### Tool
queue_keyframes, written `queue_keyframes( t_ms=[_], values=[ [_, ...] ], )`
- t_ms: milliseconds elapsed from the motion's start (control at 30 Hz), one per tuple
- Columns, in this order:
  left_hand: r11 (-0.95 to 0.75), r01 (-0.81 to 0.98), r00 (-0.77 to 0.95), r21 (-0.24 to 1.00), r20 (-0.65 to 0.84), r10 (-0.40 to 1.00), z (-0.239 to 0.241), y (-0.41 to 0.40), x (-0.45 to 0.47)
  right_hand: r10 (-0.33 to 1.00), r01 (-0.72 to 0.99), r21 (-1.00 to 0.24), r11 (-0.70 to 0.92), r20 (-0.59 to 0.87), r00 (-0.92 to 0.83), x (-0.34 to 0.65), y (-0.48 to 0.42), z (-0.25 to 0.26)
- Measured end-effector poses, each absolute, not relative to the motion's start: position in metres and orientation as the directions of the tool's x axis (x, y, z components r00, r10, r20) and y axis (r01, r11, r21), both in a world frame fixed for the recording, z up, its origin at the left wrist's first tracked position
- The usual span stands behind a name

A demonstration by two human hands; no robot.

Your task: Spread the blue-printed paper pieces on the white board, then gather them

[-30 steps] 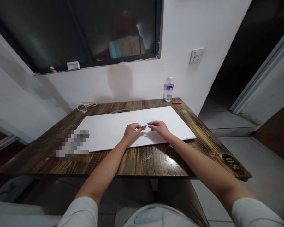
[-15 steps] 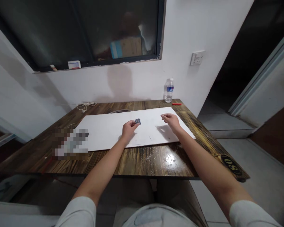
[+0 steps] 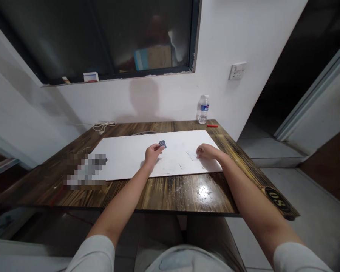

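Pinched between the thumb and fingers of my left hand (image 3: pixel 152 155) is a small dark blue-grey patterned piece (image 3: pixel 162 144), flat-looking with an uneven outline. It is held up over the white board (image 3: pixel 130 151). My right hand (image 3: pixel 208 151) is low over the right part of the board, its fingers curled and closed. Its fingertips are at the edge of a small white paper-like piece (image 3: pixel 191 155) lying there. Whether they grip that piece I cannot tell. A thin dark line (image 3: pixel 180 166) shows on the board between the hands.
The board lies on a dark wooden table (image 3: pixel 170 192). A water bottle (image 3: pixel 204 109) and a red pen-like stick (image 3: pixel 212 125) are at the back right. A white cable (image 3: pixel 103 125) lies back left. A blurred-out patch (image 3: pixel 86 172) covers the board's left end. A numbered disc (image 3: pixel 277 198) is at the right edge.
My right hand has come down and nearer to the board, its fingertips now at the small white piece. My left hand has hardly moved and still holds the dark piece.
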State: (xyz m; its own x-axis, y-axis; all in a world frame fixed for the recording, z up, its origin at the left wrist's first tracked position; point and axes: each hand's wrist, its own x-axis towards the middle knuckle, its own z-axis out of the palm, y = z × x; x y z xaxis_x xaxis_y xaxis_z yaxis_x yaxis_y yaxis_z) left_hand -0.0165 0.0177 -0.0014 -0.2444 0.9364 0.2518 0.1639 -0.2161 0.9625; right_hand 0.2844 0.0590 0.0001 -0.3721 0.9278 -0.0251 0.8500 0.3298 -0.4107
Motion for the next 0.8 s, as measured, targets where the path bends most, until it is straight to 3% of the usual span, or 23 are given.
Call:
queue_keyframes(
  t_ms=[233,800],
  values=[
    [-0.232,0.176,-0.217,0.957,0.268,0.939,-0.0045,0.0187,-0.0171,0.92,0.832,-0.457,0.316,-0.067,-0.386,0.2853,0.0598,-0.0037],
    [-0.206,0.226,-0.207,0.952,0.254,0.945,-0.0065,0.0176,-0.0167,0.91,0.856,-0.371,0.361,-0.062,-0.411,0.2808,0.054,0.0013]
  ],
)
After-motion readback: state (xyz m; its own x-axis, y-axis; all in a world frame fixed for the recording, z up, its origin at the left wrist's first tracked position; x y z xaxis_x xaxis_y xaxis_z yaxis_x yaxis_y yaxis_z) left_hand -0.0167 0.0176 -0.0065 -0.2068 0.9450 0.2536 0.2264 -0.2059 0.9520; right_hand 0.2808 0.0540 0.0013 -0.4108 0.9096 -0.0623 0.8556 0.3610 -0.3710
